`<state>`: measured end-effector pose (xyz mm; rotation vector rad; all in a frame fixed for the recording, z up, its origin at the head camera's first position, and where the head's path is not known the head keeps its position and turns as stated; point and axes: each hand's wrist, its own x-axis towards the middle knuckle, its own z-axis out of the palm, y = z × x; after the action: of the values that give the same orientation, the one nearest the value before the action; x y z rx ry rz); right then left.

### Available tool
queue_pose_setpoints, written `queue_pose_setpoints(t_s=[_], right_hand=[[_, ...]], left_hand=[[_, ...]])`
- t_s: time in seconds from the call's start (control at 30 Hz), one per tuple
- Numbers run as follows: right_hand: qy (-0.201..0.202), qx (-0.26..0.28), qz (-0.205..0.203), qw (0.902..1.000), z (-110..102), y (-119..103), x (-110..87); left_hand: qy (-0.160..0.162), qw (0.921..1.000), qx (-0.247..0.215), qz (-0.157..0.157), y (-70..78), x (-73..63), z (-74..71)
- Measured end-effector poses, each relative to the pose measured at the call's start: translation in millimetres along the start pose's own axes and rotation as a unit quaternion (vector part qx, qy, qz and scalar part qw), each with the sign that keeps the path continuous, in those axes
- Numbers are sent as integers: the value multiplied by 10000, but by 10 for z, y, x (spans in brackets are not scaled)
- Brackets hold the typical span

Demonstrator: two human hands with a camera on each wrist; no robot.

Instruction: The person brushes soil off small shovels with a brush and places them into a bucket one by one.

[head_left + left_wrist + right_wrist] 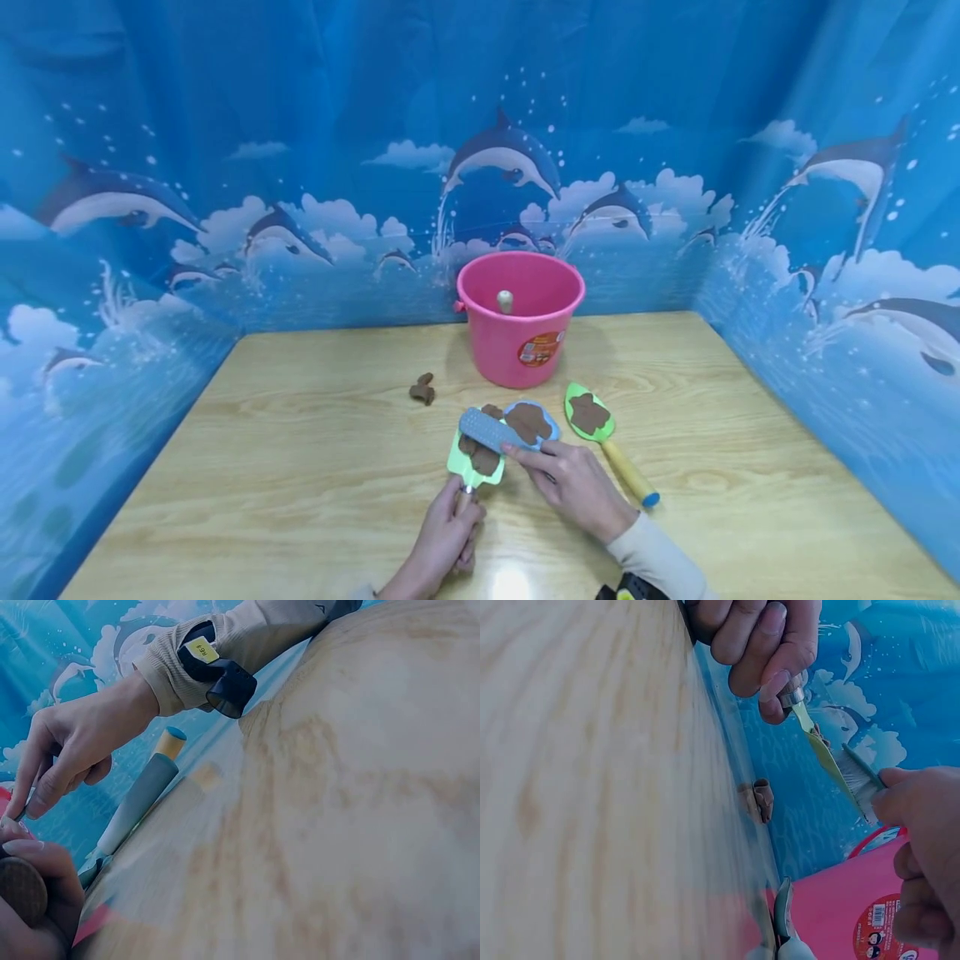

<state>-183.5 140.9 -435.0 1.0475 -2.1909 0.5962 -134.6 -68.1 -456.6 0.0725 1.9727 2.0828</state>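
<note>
In the head view my left hand (444, 533) grips the wooden handle of a light green toy shovel (455, 463). Brown clay (484, 461) lies on its square blade. My right hand (581, 490) holds a small blue-grey brush (487, 430) over that blade, its dotted back facing up. Pale bristles (855, 776) point at the shovel in the right wrist view, touching or nearly touching it. Beyond the right hand lies a blue toy shovel (554, 429) bearing flattened clay, its handle hidden. To the right rests a green pointed shovel (573, 392) with clay and a yellow handle (628, 472).
A pink bucket (517, 354) stands at the back of the wooden table (300, 467), with a pale rounded handle end (506, 301) showing inside. Small brown clay pieces (423, 390) lie left of it. A blue dolphin-print curtain (337, 125) surrounds the back and sides.
</note>
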Motion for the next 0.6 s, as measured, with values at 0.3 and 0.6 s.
queue_pose_setpoints(t_s=[0.3,0.6], right_hand=[[383,-310,37,9988,-9,30,20],[-97,537,-160,9984,-19,53,0]], left_hand=[[-73,9999,8,-86,0,4,0],[52,9999,97,-129,-15,14,8]])
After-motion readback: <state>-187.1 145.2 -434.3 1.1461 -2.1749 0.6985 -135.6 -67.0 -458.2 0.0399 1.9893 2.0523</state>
